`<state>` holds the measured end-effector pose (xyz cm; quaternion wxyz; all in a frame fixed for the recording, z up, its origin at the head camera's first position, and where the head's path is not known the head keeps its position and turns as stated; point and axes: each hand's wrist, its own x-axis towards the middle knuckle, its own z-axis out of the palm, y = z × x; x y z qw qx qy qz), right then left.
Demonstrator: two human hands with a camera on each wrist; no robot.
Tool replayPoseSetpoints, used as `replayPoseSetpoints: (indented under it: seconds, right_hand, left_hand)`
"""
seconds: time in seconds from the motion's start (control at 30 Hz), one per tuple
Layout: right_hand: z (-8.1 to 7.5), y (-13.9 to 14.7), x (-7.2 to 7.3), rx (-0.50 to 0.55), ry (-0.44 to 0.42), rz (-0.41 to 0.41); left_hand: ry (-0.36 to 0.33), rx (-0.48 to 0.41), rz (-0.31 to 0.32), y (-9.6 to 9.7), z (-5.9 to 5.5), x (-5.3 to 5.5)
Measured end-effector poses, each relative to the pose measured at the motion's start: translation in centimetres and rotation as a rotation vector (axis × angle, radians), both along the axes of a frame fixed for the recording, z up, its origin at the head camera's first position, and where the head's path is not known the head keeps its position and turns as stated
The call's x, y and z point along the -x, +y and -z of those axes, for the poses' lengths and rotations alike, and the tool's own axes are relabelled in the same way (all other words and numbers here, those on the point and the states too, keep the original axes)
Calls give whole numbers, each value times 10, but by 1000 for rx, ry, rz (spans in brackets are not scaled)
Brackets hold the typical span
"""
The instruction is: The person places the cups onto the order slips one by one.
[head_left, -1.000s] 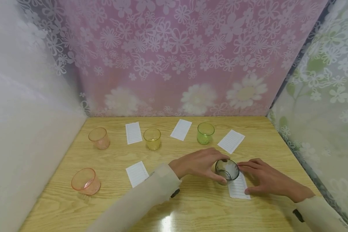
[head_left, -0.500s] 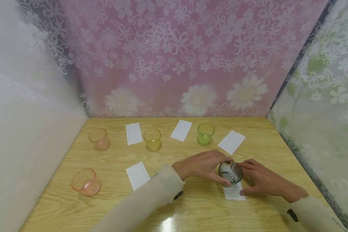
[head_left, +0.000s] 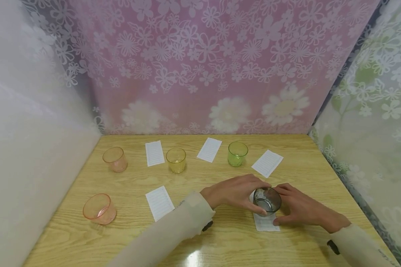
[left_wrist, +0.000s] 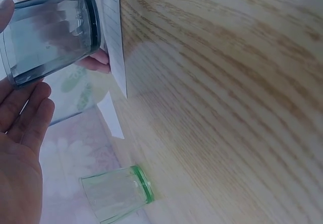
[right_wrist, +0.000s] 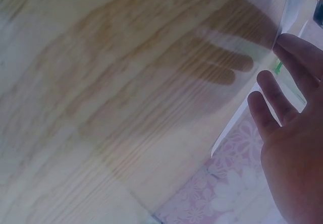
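My left hand (head_left: 235,191) grips a dark grey clear glass (head_left: 267,202) near its rim, thumb on the near side and fingers on the far side. In the left wrist view the grey glass (left_wrist: 55,37) has its thick base close over a lined paper slip (left_wrist: 116,47). In the head view the slip's near part shows below the glass; the rest is hidden behind it. My right hand (head_left: 302,205) lies to the right, its thumb at the slip's right edge and its fingers beside the glass. Its fingers (right_wrist: 298,57) are extended and spread in the right wrist view.
Along the back stand an orange glass (head_left: 115,160), a yellow glass (head_left: 176,161) and a green glass (head_left: 237,154). A reddish glass (head_left: 100,209) is at front left. More paper slips (head_left: 155,153) lie between them on the wooden table (head_left: 220,237). Flowered curtains (head_left: 200,66) surround it.
The slip under the glass has slid left along with my right hand. My left hand has moved the grey glass slightly right and nearer, over the slip.
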<state>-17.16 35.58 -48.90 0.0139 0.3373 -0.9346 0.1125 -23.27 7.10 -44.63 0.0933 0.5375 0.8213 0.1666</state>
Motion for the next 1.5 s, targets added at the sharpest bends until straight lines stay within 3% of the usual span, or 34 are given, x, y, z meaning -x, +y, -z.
replayPoseSetpoints:
  seconds: [0.6, 1.27, 1.37, 1.5]
  right_hand:
    - [-1, -4, -2, -8, -20, 24]
    - [2, -2, -2, -11, -1, 19]
    - [0, -1, -2, -8, -20, 31]
    - [-3, 6, 0, 15, -44, 29]
  left_hand:
    - [11, 1, 31, 5, 12, -1]
    - [15, 29, -25, 9, 16, -3]
    - [-27, 24, -46, 7, 18, -3]
    - [-149, -9, -92, 1, 22, 1]
